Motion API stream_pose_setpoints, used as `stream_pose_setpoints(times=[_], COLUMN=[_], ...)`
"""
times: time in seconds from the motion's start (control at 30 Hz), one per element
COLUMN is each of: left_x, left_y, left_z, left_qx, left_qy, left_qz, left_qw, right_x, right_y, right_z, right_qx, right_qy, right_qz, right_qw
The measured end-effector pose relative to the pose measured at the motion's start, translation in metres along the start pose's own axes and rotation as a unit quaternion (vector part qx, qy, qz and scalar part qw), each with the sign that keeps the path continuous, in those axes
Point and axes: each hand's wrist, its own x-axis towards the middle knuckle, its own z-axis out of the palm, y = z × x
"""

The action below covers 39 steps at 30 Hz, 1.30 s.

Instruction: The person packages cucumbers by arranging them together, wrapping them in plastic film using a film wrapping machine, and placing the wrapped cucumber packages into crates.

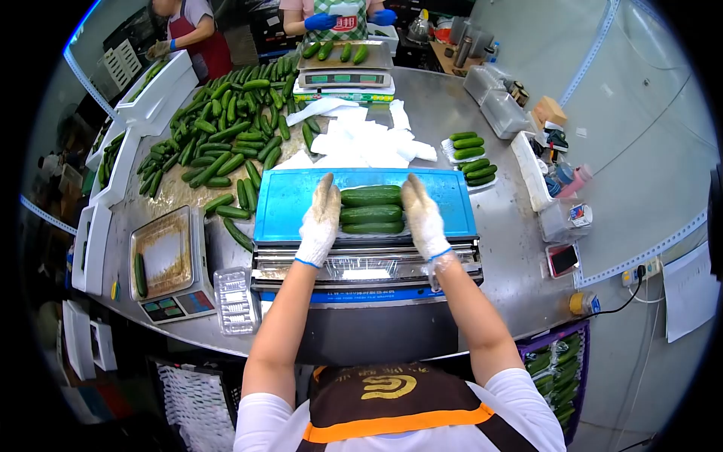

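Left hand in white knit glove (321,220) and right hand in white knit glove (424,217), fingers extended and held together, flank the ends of three dark green cucumbers (371,209) lying stacked side by side on the blue rectangular wrapping-machine top (288,203).

Looks like a produce-packing room: loose cucumbers (218,128) heaped on a metal table (497,226), weighing scales (345,66), a film wrapper (365,264), and, hard to make out, probably stacked crates behind.
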Motion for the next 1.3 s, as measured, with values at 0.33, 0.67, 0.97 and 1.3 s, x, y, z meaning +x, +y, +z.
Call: stream_pose_setpoints(times=[0.33,0.67,0.97,1.3], left_x=[-0.015,-0.026,-0.013,0.008], left_y=[0.003,0.026,0.007,0.069], left_z=[-0.018,0.0,-0.026,0.026], left_qx=[0.033,0.152,0.234,0.345], left_qy=[-0.005,0.045,0.201,-0.154], left_qz=[0.028,0.083,0.276,0.311], left_qw=[0.999,0.984,0.91,0.872], right_x=[0.006,0.001,0.004,0.007], right_y=[0.014,0.005,0.014,0.019], right_z=[0.009,-0.002,-0.007,-0.024], right_qx=[-0.089,-0.116,-0.032,-0.048], right_qy=[-0.015,-0.006,0.032,0.058], right_qz=[-0.083,-0.101,-0.065,-0.089], right_qw=[0.992,0.988,0.997,0.993])
